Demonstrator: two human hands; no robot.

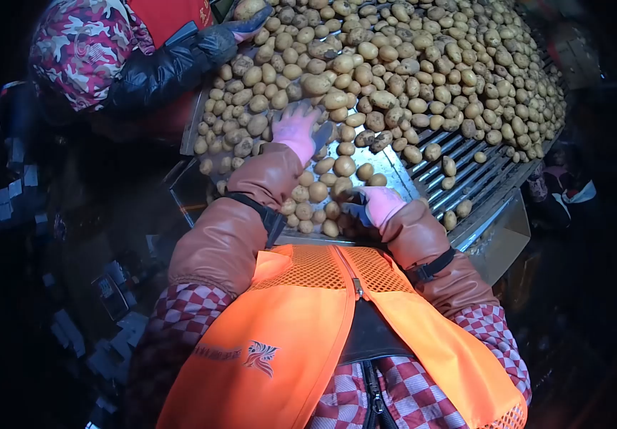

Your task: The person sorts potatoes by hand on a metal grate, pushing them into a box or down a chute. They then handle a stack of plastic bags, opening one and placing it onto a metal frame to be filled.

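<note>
Well, the roller table carries a wide heap of potatoes; a co-worker's gloved hand reaches in at the far left; my left hand lies open, fingers spread on the potatoes; my right hand curls among nearer ones, and I cannot tell if it grips any.

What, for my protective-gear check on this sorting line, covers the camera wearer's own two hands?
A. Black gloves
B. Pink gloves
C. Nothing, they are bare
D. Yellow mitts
B: the left hand and the right hand are both gloved in pink where they reach in among the potatoes.
</note>
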